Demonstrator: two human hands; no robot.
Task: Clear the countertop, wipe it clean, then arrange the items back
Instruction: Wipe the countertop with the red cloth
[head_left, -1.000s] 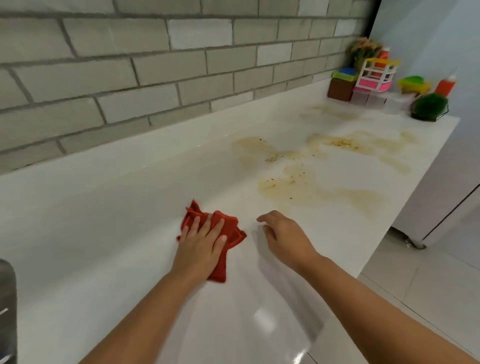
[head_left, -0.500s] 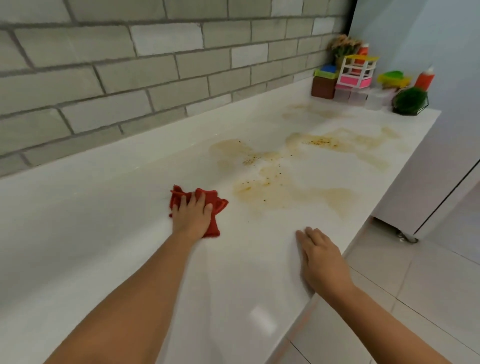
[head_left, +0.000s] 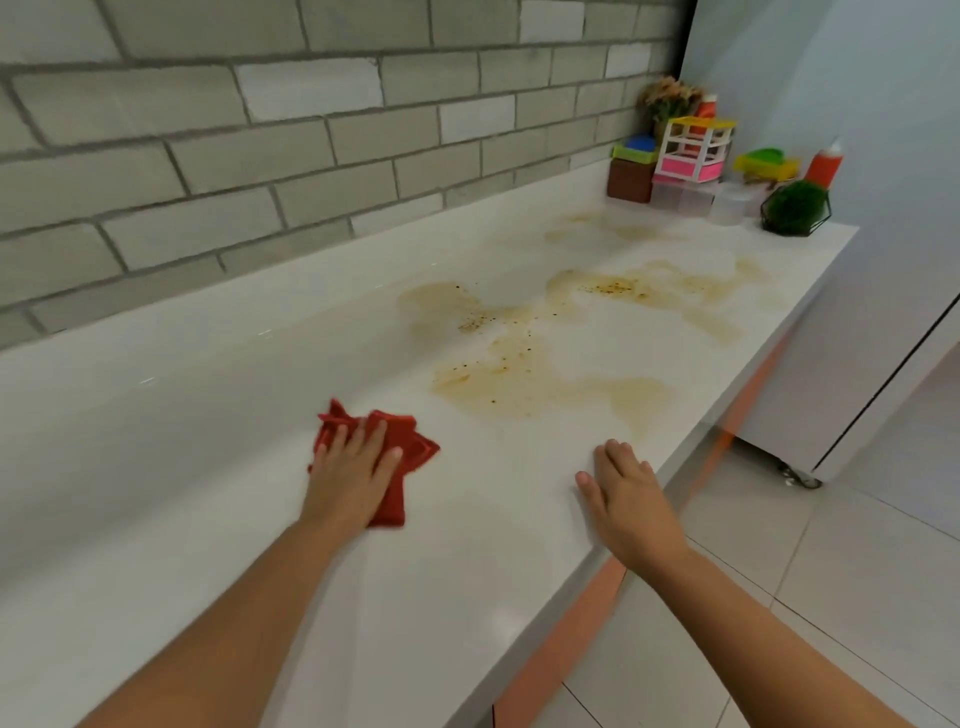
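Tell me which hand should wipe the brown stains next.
Left. The left hand presses the red cloth flat, just short of the brown stains; the right hand rests bare on the countertop near its front edge, holding nothing.

The left arm reaches forward, and the left hand lies palm down, fingers straight and slightly spread. The right arm reaches forward too. The right hand lies flat, fingers together, thumb out.
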